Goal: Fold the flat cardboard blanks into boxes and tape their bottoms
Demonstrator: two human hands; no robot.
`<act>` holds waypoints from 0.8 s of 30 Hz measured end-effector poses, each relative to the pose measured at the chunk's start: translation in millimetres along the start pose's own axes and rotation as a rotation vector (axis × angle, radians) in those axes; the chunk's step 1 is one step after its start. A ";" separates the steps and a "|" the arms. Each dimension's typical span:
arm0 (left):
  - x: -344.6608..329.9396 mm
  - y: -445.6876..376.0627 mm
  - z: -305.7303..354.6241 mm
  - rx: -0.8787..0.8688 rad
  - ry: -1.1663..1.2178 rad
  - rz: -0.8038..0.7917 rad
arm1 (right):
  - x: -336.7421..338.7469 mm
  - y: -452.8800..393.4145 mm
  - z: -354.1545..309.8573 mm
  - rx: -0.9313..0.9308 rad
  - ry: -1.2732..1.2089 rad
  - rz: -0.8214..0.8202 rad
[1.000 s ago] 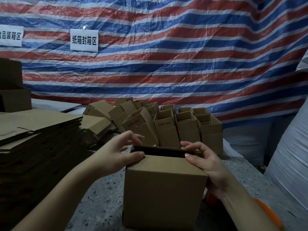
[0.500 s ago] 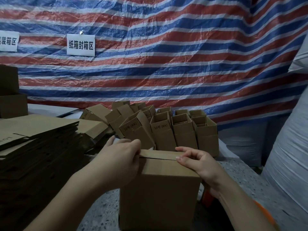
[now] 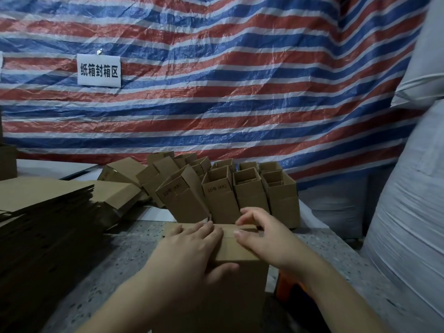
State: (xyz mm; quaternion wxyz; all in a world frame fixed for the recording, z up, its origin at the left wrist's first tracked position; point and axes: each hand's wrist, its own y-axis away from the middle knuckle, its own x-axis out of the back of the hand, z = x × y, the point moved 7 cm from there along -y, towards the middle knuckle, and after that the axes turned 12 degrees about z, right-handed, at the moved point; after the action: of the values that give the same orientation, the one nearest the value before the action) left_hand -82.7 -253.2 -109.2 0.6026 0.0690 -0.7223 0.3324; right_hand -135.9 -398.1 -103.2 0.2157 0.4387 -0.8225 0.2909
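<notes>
Pressing down — both hands [image 3: 228,246] flat atop the box [image 3: 236,254] flaps.

A red, white and blue striped tarp [image 3: 240,92] hangs crinkled across the whole back wall, a white sign [image 3: 99,70] with black characters pinned to it. Below, a speckled stone bench [image 3: 134,246]. On the right, big white woven sacks [image 3: 413,200]. Light is dim.
</notes>
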 end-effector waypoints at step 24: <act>-5.7 1.4 0.7 0.018 -0.045 -0.054 | 58.3 25.0 94.0 -0.200 0.815 0.019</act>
State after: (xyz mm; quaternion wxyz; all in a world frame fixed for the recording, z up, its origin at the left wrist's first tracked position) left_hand -82.5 -254.2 -115.1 0.5942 0.1015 -0.7306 0.3206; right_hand -196.8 -484.5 -144.1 0.5623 0.2571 -0.6979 0.3613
